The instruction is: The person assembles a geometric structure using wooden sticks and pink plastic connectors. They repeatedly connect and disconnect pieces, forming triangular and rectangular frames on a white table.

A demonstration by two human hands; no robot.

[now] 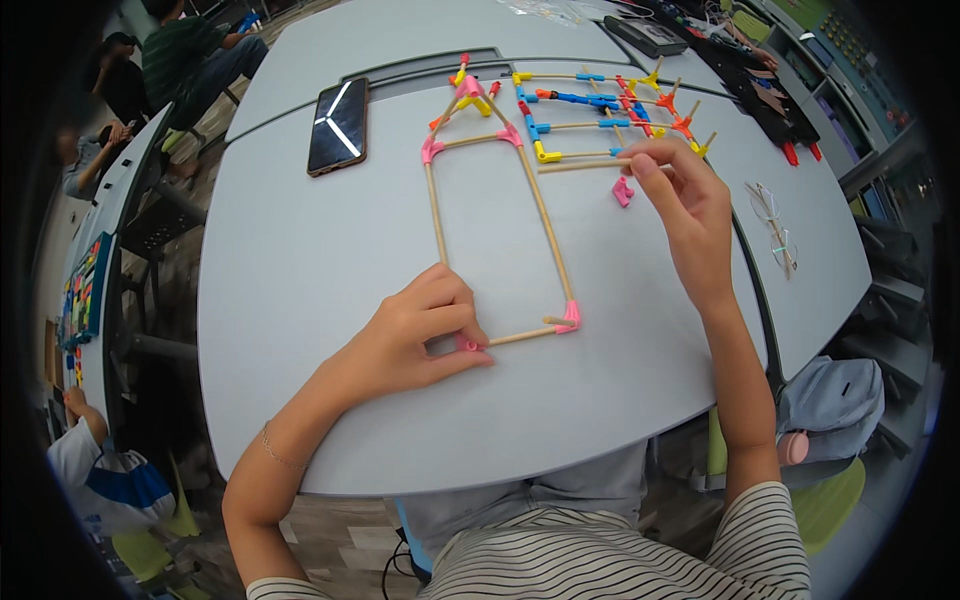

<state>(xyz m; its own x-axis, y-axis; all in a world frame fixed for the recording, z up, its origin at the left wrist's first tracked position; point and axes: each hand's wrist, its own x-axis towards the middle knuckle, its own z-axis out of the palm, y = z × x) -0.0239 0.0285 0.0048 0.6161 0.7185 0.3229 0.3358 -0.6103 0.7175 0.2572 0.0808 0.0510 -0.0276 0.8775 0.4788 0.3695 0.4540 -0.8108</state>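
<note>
A long rectangular frame of wooden sticks with pink corner connectors lies on the white table; one long stick (pixel 543 222) forms its right side. My left hand (pixel 425 325) pinches the pink connector (pixel 470 343) at the near left corner. At the near right corner, a short stick rises from another pink connector (pixel 570 317). Between thumb and fingers, my right hand (pixel 690 205) holds a wooden stick (pixel 580 167) pointing left. Just below it lies a loose pink connector (pixel 623 191). At the frame's far end, sticks meet in a pink peak (pixel 468 88) with yellow and orange connectors.
Behind my right hand lies a stick structure with blue, yellow, red and orange connectors (pixel 590 100). A phone (pixel 339 127) rests left of the frame, eyeglasses (pixel 777 235) at the right. A grey bag (pixel 835 405) sits beside the table. People are at the left.
</note>
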